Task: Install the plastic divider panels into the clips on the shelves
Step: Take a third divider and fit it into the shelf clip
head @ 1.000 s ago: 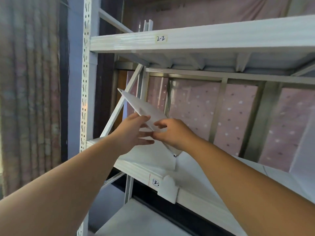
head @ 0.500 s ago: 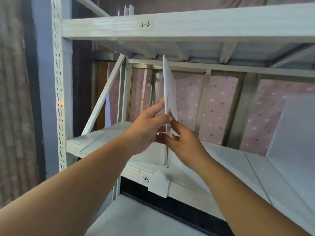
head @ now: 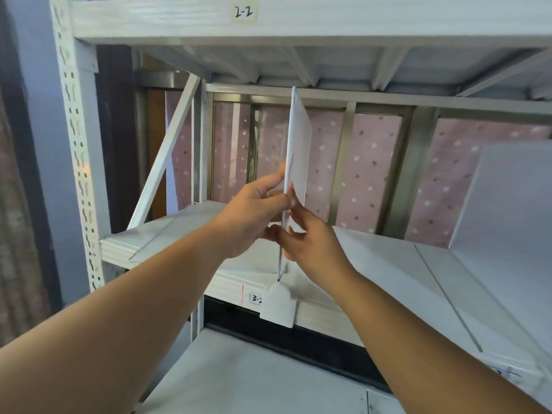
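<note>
A thin white plastic divider panel stands upright and edge-on above the middle shelf. Its lower front corner sits right at the top of a white plastic clip on the shelf's front edge. My left hand pinches the panel's near edge from the left. My right hand grips the same edge from the right, slightly lower. The panel's top reaches almost to the underside of the upper shelf, labelled 2-2.
A second white panel stands upright on the same shelf at the far right. A perforated white upright post and a diagonal brace frame the left side. A lower shelf lies below. Pink dotted fabric hangs behind.
The panel went from tilted and flat-on to upright and edge-on, then lowered until its bottom corner reached the clip. Both hands kept their hold.
</note>
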`<state>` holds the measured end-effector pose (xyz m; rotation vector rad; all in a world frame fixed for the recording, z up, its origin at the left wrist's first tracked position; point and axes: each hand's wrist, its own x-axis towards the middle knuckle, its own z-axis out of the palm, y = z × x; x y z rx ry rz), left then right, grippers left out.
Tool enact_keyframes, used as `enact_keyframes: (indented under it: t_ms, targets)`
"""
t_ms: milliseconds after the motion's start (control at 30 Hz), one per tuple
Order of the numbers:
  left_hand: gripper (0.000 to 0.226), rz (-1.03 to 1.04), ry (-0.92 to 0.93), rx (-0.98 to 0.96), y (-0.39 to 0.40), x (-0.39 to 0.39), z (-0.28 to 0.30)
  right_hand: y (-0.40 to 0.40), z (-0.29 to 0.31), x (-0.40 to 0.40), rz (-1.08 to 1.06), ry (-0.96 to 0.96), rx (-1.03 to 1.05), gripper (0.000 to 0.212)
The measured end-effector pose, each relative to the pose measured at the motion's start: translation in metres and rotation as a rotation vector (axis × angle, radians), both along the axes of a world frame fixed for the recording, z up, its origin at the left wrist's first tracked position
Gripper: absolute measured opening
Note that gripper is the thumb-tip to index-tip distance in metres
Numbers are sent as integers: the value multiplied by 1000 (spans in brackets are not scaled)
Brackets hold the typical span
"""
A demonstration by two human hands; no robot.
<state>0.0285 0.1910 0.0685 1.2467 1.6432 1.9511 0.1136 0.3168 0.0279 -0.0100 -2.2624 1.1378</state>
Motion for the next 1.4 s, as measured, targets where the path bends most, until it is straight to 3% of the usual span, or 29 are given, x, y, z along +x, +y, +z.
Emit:
enact_keyframes:
  t_ms: [1400]
  targets:
    - [54,25,89,-25,11,-2,-6,2,-10,5,-95,44,39,71]
